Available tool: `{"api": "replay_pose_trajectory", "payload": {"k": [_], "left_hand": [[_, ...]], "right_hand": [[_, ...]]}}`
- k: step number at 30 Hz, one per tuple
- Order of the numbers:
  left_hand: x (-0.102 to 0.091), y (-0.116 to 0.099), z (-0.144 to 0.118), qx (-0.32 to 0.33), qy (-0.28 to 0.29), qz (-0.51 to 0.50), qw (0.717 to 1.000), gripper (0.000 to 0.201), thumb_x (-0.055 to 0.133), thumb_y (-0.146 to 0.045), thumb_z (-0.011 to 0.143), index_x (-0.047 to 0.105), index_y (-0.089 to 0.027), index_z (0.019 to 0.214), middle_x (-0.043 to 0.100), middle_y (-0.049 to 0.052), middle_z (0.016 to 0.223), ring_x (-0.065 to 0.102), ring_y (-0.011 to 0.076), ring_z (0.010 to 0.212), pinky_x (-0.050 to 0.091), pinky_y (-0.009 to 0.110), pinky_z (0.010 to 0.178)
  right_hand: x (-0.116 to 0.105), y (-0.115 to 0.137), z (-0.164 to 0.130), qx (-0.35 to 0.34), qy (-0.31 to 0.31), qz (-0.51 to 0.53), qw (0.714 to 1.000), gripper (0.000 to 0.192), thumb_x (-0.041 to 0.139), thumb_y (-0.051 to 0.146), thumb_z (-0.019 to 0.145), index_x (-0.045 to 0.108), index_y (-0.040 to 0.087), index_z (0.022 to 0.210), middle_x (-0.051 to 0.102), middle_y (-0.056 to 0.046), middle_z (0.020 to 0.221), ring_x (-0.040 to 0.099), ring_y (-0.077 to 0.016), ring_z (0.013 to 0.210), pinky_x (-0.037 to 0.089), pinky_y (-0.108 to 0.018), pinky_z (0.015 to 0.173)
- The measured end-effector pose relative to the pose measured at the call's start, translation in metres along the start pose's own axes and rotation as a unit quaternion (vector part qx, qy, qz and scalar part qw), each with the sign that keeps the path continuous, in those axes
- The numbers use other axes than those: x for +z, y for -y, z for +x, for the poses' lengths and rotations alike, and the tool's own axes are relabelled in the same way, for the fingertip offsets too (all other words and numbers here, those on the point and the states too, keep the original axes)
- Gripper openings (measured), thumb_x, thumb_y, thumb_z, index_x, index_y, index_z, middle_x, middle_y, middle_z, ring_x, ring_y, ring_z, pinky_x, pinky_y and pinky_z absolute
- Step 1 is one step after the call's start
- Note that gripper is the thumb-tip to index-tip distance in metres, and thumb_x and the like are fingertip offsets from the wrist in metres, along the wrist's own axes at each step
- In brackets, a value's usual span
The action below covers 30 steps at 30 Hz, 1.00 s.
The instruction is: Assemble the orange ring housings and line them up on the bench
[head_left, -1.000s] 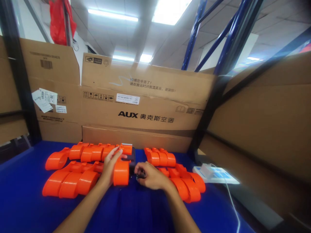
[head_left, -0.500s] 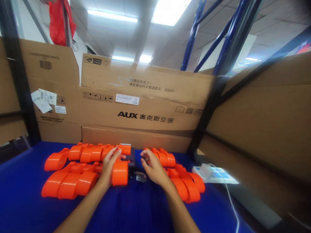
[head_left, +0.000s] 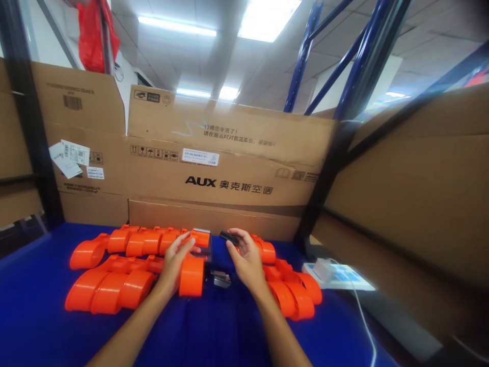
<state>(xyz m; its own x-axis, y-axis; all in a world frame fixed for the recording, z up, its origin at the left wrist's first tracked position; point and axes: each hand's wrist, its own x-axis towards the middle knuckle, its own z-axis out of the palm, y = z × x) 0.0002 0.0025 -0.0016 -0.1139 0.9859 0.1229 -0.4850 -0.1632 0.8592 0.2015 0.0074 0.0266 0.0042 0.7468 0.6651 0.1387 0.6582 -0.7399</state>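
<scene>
Orange loops (head_left: pixel 105 290) lie in rows left of the shiny bit (head_left: pixel 221 279), and my left grip (head_left: pixel 173 261) holds an orange piece (head_left: pixel 191 277) just beside it. Behind the shiny bit, my right grip (head_left: pixel 246 259) pinches a small black thing (head_left: pixel 228 237); more loops (head_left: pixel 281 297) lie to the bit's right.

"What stands behind the blue tabletop (head_left: pixel 34 326)?"
"An AUX air-conditioner carton panel (head_left: pixel 160 181) — brown cardboard, printed in black."
"And overhead?"
"A pale panelled ceiling (head_left: pixel 171 56), with a lit fluorescent tube (head_left: pixel 178 26) and a broader light panel (head_left: pixel 269 18)."
"Anything at the sides?"
"Blue metal rack posts (head_left: pixel 302 56) upper right — and a red plastic bag (head_left: pixel 95 38) hanging upper left."
</scene>
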Motion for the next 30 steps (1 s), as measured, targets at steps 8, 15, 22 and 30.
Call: {"api": "replay_pose_trajectory", "payload": {"k": [8,15,22,30], "left_hand": [[0.006,0.006,-0.008,-0.021,0.099,0.083,0.991,0.070,0.079,-0.046,0.072,0.060,-0.015,0.131,0.077,0.008,0.078,0.068,0.0193,0.066,0.047,0.027,0.064],[0.004,0.007,-0.006,-0.015,0.102,0.091,0.990,0.067,0.076,-0.049,0.076,0.059,-0.016,0.131,0.077,0.010,0.087,0.062,0.0157,0.062,0.044,0.026,0.062],[0.005,0.006,-0.008,-0.022,0.106,0.083,0.991,0.069,0.079,-0.046,0.074,0.058,-0.015,0.132,0.076,0.010,0.086,0.064,0.0165,0.062,0.046,0.027,0.063],[0.010,0.005,-0.014,-0.023,0.151,0.068,0.986,0.066,0.080,-0.039,0.075,0.055,-0.016,0.132,0.072,0.005,0.075,0.067,0.0183,0.070,0.048,0.028,0.071]], "right_hand": [[0.000,0.009,-0.003,-0.025,0.008,-0.129,0.991,0.027,0.068,0.038,0.086,0.068,0.021,0.107,0.071,-0.008,0.100,0.065,-0.0238,0.090,0.052,-0.039,0.085],[0.002,0.010,-0.003,-0.075,0.041,-0.136,0.987,0.020,0.063,0.029,0.090,0.070,0.023,0.108,0.070,-0.008,0.105,0.063,-0.0198,0.082,0.052,-0.035,0.077],[0.008,0.014,-0.007,-0.109,0.063,-0.152,0.980,0.020,0.059,0.022,0.092,0.070,0.024,0.110,0.064,-0.008,0.110,0.063,-0.0195,0.090,0.053,-0.034,0.080],[0.009,0.013,-0.007,-0.130,0.043,-0.149,0.979,0.021,0.060,0.018,0.089,0.070,0.023,0.108,0.062,-0.007,0.103,0.061,-0.0181,0.083,0.053,-0.033,0.076]]}}
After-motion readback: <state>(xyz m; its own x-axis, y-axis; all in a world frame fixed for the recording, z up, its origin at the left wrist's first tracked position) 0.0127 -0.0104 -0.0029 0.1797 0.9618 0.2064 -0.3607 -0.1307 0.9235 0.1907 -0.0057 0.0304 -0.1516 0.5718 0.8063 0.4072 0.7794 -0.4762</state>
